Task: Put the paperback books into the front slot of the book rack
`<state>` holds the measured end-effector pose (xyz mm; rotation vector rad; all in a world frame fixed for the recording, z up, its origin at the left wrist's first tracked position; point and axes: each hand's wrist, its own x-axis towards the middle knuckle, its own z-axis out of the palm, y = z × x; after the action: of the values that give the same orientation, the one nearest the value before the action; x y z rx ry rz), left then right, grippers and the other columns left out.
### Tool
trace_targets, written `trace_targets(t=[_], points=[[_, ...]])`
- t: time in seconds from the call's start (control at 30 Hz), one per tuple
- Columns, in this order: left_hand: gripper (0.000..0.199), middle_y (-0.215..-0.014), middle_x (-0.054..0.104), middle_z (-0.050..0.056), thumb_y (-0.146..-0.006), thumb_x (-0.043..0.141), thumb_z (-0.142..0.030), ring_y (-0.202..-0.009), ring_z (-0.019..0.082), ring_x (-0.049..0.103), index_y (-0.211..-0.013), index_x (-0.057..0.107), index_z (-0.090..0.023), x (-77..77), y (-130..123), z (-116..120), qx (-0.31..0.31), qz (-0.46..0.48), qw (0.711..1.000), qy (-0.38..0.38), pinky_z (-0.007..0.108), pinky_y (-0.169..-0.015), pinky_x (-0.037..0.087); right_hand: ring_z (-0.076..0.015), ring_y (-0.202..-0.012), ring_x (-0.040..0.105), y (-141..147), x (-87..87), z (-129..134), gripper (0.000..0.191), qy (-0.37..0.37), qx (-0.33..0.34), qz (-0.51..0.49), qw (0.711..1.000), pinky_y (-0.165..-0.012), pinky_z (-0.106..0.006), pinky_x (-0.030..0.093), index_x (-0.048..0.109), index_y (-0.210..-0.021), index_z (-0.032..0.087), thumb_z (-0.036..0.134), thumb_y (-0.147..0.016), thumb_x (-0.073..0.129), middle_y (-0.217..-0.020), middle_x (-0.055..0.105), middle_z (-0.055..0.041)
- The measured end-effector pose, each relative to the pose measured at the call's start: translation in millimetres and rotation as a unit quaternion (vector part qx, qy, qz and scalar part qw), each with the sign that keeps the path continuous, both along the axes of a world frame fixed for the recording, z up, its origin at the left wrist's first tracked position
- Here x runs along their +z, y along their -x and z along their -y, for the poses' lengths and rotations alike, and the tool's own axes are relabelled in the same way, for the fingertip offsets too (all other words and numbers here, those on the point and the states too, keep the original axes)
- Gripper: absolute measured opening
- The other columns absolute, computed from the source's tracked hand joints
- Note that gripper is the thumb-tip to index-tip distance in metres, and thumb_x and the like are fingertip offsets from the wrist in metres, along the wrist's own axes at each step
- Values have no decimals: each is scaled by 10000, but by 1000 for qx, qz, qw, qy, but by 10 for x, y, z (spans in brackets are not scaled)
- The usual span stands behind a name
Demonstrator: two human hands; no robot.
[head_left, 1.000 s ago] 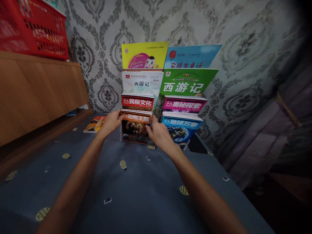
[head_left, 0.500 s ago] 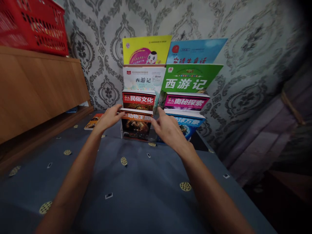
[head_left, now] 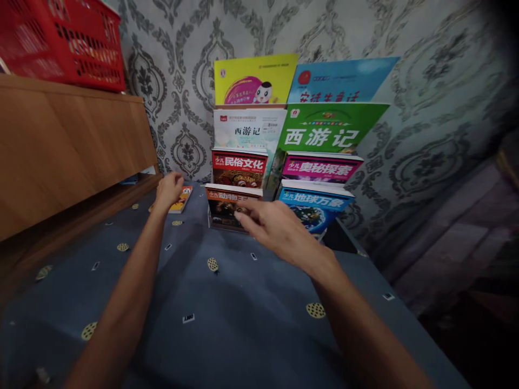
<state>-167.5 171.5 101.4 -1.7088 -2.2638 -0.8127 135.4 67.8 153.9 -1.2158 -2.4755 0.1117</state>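
Fingers point(head_left: 252, 228) of the right hand point(head_left: 284, 229), in the head view, stand slightly apart before an upright orange-topped book point(head_left: 221, 209) reading 少儿 动物王; contact cannot be told. Behind them rise a red book point(head_left: 240, 163), 民俗文化, and a pale book point(head_left: 251, 129), 西游记. Right of the fingertips are a blue globe book point(head_left: 312, 200), 地球万象, a magenta book point(head_left: 322, 168), 奥秘探索, and a green book point(head_left: 336, 127), 西游记. Well left of these fingers, the left hand point(head_left: 169, 190) bends over a flat orange-yellow book point(head_left: 183, 201), its grip unclear. Beneath both hands spreads dark blue cloth point(head_left: 227, 308), printed with dotted yellow ovals.
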Motion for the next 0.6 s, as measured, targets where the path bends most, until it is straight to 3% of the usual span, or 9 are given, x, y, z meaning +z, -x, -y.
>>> trace_targets(t=[0.13, 0.27, 0.4, 0.5, 0.6], points=[[400, -1217, 691, 246, -954, 475, -337, -1183, 342, 630, -1178, 677, -74, -516, 71, -81, 49, -8, 994, 97, 401, -989, 470, -228, -895, 706, 131, -161, 9, 304, 28, 39, 89, 995, -737, -310, 467, 709, -1167, 187, 364, -1013, 516, -975, 757, -86], [462, -1384, 566, 316, -930, 537, -354, -1341, 431, 500, -1269, 626, -53, -909, 124, -85, 76, -33, 985, 151, 547, -1047, 420, -245, -950, 710, 299, -428, -7, 294, 41, 76, 149, 985, -745, -309, 461, 708, -1101, 190, 385, -1025, 501, -1000, 758, -98], [476, -1398, 554, 309, -968, 464, -348, -1367, 414, 469, -1325, 585, -58, -1024, 207, -96, 72, -70, 981, 167, 592, -1087, 372, -268, -956, 715, 499, -787, -27, 288, 54, 106, 168, 979, -739, -316, 465, 709, -1082, 176, 367, -1023, 502, -1008, 761, -132], [486, -1377, 563, 317, -976, 444, -359, -1338, 412, 491, -1318, 590, -46, -1029, 245, -118, 68, -95, 978, 174, 577, -1063, 400, -252, -918, 716, 625, -1090, -45, 314, 47, 141, 158, 976, -742, -321, 470, 701, -1074, 185, 344, -1046, 432, -995, 760, -128], [492, -1326, 583, 337, -987, 418, -353, -1289, 412, 537, -1300, 602, -21, -1026, 257, -128, 60, -117, 975, 179, 539, -1017, 444, -245, -1003, 687, 689, -1349, -52, 302, 28, 173, 141, 974, -756, -316, 472, 683, -1055, 171, 267, -1052, 397, -1060, 734, -116]])
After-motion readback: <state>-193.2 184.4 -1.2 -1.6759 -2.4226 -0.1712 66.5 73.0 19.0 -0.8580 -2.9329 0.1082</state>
